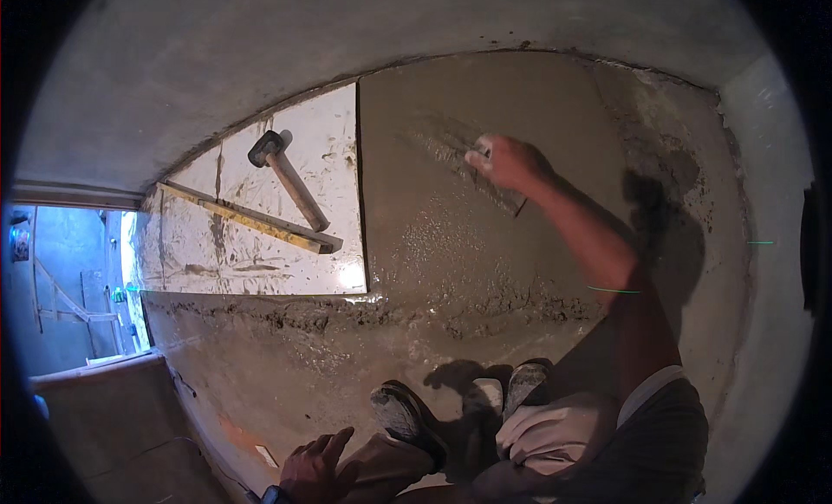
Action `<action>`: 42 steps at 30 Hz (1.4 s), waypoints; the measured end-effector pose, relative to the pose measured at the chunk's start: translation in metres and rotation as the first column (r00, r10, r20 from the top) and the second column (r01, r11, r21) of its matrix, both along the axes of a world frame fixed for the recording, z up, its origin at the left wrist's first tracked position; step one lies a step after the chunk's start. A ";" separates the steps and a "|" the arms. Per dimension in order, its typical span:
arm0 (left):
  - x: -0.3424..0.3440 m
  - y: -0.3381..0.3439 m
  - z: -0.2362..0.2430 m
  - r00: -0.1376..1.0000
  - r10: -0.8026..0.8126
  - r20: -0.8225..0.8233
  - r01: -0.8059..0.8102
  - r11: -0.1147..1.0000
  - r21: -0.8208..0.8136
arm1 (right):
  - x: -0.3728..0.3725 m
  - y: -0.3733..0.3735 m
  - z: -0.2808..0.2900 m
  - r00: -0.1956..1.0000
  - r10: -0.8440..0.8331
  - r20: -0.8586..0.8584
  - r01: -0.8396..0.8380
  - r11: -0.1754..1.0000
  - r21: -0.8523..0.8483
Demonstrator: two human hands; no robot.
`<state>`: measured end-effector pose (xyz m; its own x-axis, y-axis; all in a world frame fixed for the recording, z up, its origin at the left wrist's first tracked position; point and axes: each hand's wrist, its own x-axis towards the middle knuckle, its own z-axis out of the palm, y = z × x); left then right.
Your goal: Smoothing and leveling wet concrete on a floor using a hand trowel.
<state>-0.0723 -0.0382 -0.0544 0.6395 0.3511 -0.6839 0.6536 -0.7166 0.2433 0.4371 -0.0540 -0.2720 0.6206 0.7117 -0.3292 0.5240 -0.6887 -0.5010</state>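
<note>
My right hand grips a flat metal trowel by its handle, low over wet grey mortar that it is in contact with, its blade slanting from upper left to lower right. My left hand is open at the bottom edge, near my left knee, its fingers bent and apart. Left of the mortar lies a large white tile smeared with mortar. On it rest a rubber mallet with a wooden handle and a long yellow level, lying diagonally.
My shoes stand on rougher floor below a lumpy ridge of mortar. Walls bound the far side and right. A bright opening with slanted bars lies at the left. Short green laser lines show on the wall and my arm.
</note>
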 end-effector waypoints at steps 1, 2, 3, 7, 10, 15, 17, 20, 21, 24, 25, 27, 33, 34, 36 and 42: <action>-0.002 0.001 -0.001 1.000 0.004 0.011 -0.004 1.000 -0.001 | -0.012 -0.005 -0.001 0.994 0.110 0.000 -0.110 0.994 -0.017; -0.004 0.001 -0.002 1.000 0.007 0.023 -0.006 1.000 -0.002 | -0.025 -0.014 -0.002 0.985 0.173 -0.016 -0.173 0.985 0.015; -0.006 0.002 -0.002 1.000 0.012 0.023 -0.012 1.000 -0.006 | -0.039 -0.023 -0.002 0.971 0.237 -0.032 -0.235 0.971 0.051; -0.008 0.002 0.002 0.999 0.006 0.041 -0.006 1.000 0.001 | -0.090 -0.072 -0.018 0.884 0.465 -0.049 -0.464 0.885 0.026; -0.001 0.002 0.007 0.999 -0.019 0.033 0.019 1.000 -0.011 | -0.114 -0.105 -0.009 0.829 0.533 -0.168 -0.529 0.845 0.074; 0.007 0.000 0.013 0.992 -0.053 0.114 0.056 0.998 -0.020 | -0.107 -0.144 -0.019 0.910 0.409 -0.068 -0.411 0.911 -0.025; 0.008 0.003 0.010 0.992 -0.061 0.109 0.063 0.998 -0.014 | -0.084 -0.161 -0.026 0.960 0.275 0.053 -0.276 0.961 0.017; 0.009 0.004 0.006 0.992 -0.078 0.099 0.076 0.997 0.031 | -0.038 -0.183 -0.002 0.994 0.041 0.103 -0.041 0.999 0.002; 0.012 0.005 0.005 0.988 -0.106 0.111 0.100 0.993 0.055 | -0.021 -0.203 -0.014 0.982 -0.106 0.158 0.088 0.989 0.116; 0.019 0.009 0.004 0.991 -0.128 0.048 0.127 0.992 0.024 | 0.036 -0.258 -0.050 0.858 -0.431 0.280 0.377 0.898 0.226; 0.018 0.010 0.002 0.979 -0.147 0.138 0.142 0.989 0.043 | 0.054 -0.271 -0.060 0.852 -0.442 0.282 0.390 0.894 0.223; 0.023 0.011 0.003 0.984 -0.143 0.104 0.142 0.990 0.021 | 0.072 -0.287 -0.069 0.817 -0.425 0.389 0.386 0.905 0.178; 0.051 0.007 0.006 0.977 -0.212 0.029 0.210 0.976 0.050 | 0.012 -0.239 -0.049 0.929 -0.327 0.176 0.266 0.917 0.297; 0.056 0.007 0.006 0.975 -0.217 0.051 0.215 0.976 0.045 | -0.001 -0.229 -0.036 0.952 -0.254 0.169 0.214 0.950 0.226; 0.062 0.007 0.008 0.969 -0.232 0.080 0.230 0.972 0.039 | -0.033 -0.217 -0.019 0.979 -0.131 0.159 0.103 0.980 0.172; 0.069 0.011 0.005 0.956 -0.270 0.117 0.265 0.963 0.052 | -0.139 -0.193 -0.012 0.948 0.286 -0.142 -0.267 0.953 0.142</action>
